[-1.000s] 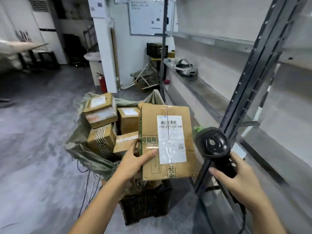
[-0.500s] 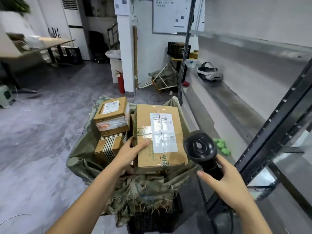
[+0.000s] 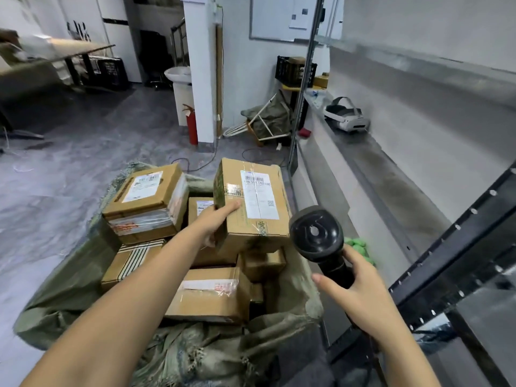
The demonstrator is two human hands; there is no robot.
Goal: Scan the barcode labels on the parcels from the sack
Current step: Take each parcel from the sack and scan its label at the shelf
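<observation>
my left hand (image 3: pixel 216 219) grips the near left corner of a cardboard parcel (image 3: pixel 252 203), thumb flat across its top, the other fingers wrapped underneath out of sight. i hold the parcel above the open green sack (image 3: pixel 69 291), label side up. its white barcode label (image 3: pixel 258 195) faces me, barcode at the far end. my right hand (image 3: pixel 360 291) curls round the handle of the black scanner (image 3: pixel 317 233), thumb stretched out to the left, scanner head just beside the parcel's right near corner. under the parcel, more boxes sit packed in the sack: a taped box with label (image 3: pixel 145 202) at the left, a striped box (image 3: pixel 131 261) below it, another taped box (image 3: pixel 209 294) close to me. grey metal shelving (image 3: pixel 446 247) runs along my right.
</observation>
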